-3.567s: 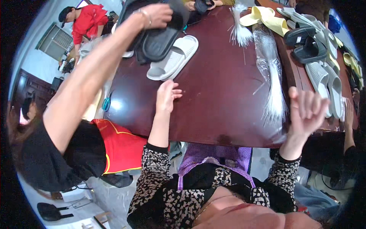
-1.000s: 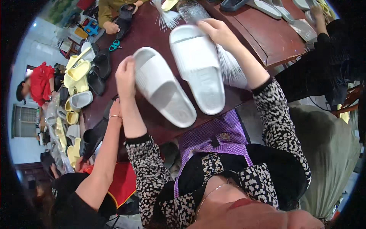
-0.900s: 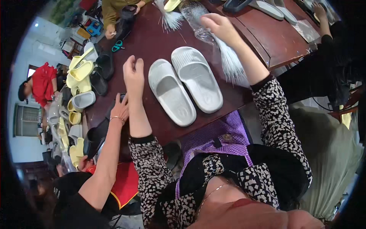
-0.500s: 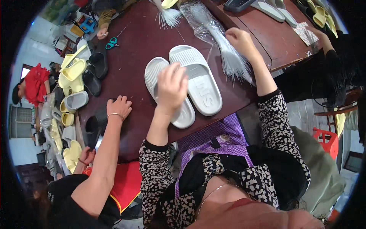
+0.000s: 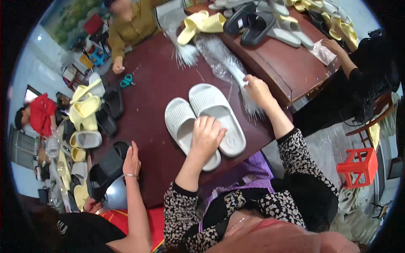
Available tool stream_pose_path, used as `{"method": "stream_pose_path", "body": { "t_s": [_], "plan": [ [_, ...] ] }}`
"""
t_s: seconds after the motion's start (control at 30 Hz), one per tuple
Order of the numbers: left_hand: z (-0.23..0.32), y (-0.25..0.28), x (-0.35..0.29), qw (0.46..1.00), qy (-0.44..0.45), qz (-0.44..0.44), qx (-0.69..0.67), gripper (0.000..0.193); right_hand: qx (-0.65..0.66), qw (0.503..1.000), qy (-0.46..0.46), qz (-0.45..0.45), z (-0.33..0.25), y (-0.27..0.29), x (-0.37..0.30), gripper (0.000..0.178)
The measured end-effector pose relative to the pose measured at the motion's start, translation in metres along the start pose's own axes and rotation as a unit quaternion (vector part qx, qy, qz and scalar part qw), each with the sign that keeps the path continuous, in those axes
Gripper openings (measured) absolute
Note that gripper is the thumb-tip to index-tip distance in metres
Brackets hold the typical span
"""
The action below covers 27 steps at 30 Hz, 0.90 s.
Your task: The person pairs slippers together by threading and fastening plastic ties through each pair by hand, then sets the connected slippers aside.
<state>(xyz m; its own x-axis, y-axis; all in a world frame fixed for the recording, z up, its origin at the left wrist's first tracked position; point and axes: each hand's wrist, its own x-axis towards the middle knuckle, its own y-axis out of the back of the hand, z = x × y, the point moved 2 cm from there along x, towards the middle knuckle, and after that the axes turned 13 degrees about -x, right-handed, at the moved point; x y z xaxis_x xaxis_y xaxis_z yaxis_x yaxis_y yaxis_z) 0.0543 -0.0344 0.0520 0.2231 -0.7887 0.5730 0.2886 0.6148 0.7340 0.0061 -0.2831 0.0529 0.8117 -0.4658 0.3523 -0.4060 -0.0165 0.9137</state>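
A pair of light grey slide sandals (image 5: 179,116) lies side by side on the dark red table (image 5: 147,92) in front of me, ribbed straps at the far end. My left hand (image 5: 206,137) rests palm down over the inner edges of both, its fingers bent forward and its thumb apart. To the right, a bundle of thin clear plastic strands (image 5: 237,71) lies partly in a crinkled clear bag (image 5: 215,55). My right hand (image 5: 259,92) is at this bundle, its fingertips closed together against the strands. Whatever is between those fingertips is too small to make out.
At left a co-worker's hands hold a black slide (image 5: 107,166). Yellow, grey and black slides (image 5: 86,109) line the left edge. Teal scissors (image 5: 126,80) and a second strand bundle (image 5: 185,52) lie farther off. More slides (image 5: 257,27) cover the right table; a red stool (image 5: 358,168) stands right.
The view has shifted, showing more of the far side. My left hand has settled lower onto the sandals, and my right hand has come down to the strands. The co-worker has lifted a black slide.
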Motion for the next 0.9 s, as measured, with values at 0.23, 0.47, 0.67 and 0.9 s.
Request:
{"method": "stream_pose_path", "body": {
  "t_s": [0.23,0.47,0.67,0.9],
  "plan": [
    [0.002,-0.002,-0.004,1.0,-0.013,0.025,0.001,0.019,0.064,0.997,-0.037,0.01,0.01,0.007,-0.007,0.02],
    [-0.008,-0.012,-0.005,0.998,-0.02,0.05,0.021,0.02,0.059,0.998,0.001,0.029,0.007,0.02,-0.028,0.018],
    [0.004,-0.014,0.002,0.998,-0.013,0.062,0.005,0.023,0.101,0.994,0.04,0.007,0.014,0.038,-0.074,0.016],
    [0.052,-0.024,0.06,0.989,-0.062,0.053,-0.12,0.018,0.225,0.97,0.071,-0.063,0.005,0.063,-0.106,0.012]
  ]
}}
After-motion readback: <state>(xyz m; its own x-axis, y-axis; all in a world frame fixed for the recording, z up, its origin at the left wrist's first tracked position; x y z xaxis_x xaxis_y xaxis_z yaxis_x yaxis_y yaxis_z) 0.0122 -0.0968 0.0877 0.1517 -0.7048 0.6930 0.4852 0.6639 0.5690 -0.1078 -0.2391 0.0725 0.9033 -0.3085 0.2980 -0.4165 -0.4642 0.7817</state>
